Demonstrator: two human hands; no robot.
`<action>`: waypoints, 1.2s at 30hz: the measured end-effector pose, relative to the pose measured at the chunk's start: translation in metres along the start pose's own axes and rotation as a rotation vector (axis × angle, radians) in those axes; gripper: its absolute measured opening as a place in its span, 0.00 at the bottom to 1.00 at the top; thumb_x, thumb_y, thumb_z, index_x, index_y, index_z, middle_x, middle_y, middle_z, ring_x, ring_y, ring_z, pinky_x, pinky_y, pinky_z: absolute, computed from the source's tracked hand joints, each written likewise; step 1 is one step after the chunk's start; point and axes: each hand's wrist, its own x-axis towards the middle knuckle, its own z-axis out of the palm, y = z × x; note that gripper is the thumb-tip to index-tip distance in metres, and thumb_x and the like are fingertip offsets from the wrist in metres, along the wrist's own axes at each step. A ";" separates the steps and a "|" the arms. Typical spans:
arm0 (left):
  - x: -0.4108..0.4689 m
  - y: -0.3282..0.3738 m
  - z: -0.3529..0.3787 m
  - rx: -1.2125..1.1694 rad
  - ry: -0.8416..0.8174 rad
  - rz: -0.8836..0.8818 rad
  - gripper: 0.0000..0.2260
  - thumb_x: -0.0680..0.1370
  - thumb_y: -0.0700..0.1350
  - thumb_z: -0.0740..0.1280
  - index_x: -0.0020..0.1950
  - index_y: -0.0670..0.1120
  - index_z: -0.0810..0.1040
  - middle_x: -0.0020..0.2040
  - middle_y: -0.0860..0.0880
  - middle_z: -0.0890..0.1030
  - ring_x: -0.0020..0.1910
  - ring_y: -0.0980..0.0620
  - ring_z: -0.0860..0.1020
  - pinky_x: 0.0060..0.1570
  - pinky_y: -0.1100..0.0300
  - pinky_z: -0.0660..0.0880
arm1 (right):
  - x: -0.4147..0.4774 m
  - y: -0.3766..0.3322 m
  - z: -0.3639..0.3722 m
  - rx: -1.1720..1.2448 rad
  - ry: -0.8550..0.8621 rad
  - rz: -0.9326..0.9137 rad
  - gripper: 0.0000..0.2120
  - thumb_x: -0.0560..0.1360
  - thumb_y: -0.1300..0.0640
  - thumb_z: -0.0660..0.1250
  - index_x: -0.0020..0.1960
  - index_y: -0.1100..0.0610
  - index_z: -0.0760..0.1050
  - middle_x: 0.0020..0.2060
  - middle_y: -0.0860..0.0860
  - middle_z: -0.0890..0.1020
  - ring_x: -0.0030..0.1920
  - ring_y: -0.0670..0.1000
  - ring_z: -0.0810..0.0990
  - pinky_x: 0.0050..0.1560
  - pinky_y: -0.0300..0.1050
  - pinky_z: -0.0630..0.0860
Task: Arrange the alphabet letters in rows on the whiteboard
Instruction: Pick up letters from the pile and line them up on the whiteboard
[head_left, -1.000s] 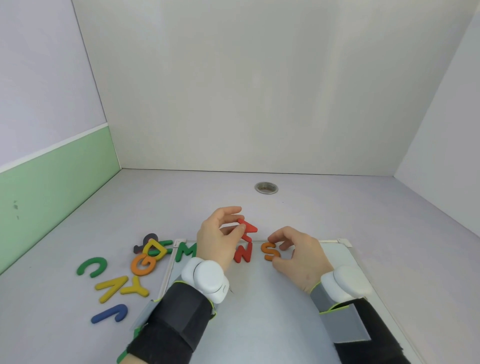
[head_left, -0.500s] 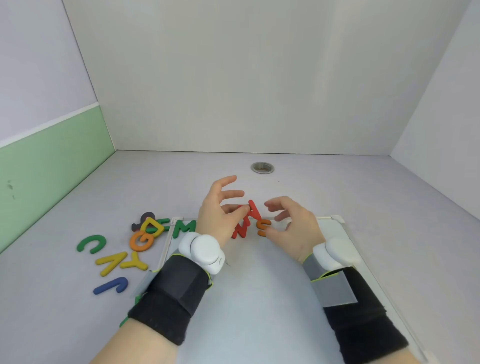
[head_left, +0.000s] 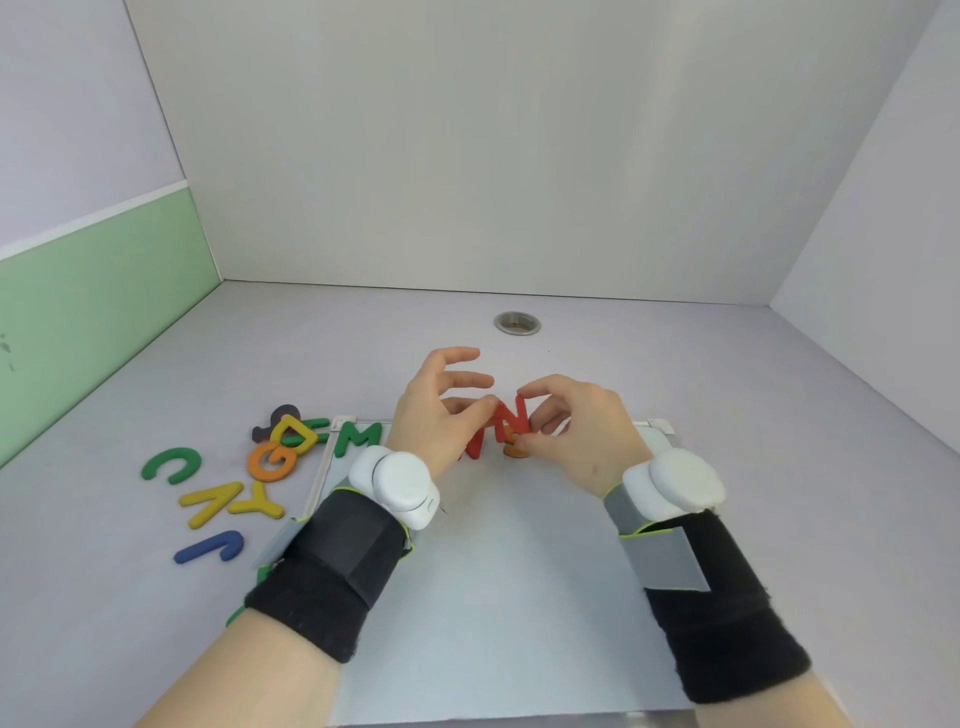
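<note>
Head view: whiteboard bears green M; both hands pinch red letter

Orange letter mostly behind right hand

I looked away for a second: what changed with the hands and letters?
The right hand left the orange S and pinched the raised red foam letter that the left hand holds. The green M and the loose letters off the whiteboard stayed.
</note>
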 end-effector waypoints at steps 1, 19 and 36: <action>0.001 0.000 0.000 -0.028 0.006 -0.003 0.17 0.76 0.35 0.68 0.62 0.49 0.72 0.53 0.48 0.82 0.42 0.51 0.85 0.44 0.54 0.82 | 0.001 0.001 -0.008 -0.029 0.005 0.013 0.18 0.65 0.55 0.74 0.53 0.48 0.76 0.35 0.44 0.82 0.39 0.44 0.77 0.39 0.33 0.69; 0.002 -0.014 0.003 0.448 -0.035 0.147 0.05 0.71 0.48 0.72 0.45 0.57 0.81 0.43 0.61 0.78 0.40 0.64 0.75 0.41 0.71 0.71 | -0.012 0.044 -0.019 -0.129 -0.029 0.093 0.18 0.68 0.52 0.72 0.57 0.47 0.77 0.52 0.47 0.74 0.51 0.47 0.72 0.52 0.37 0.63; 0.002 -0.020 0.011 0.815 -0.132 0.271 0.12 0.72 0.54 0.69 0.55 0.54 0.81 0.53 0.58 0.82 0.63 0.53 0.69 0.63 0.56 0.68 | -0.011 0.047 -0.019 -0.162 -0.058 0.102 0.16 0.71 0.51 0.68 0.59 0.46 0.76 0.53 0.47 0.69 0.59 0.52 0.69 0.57 0.39 0.61</action>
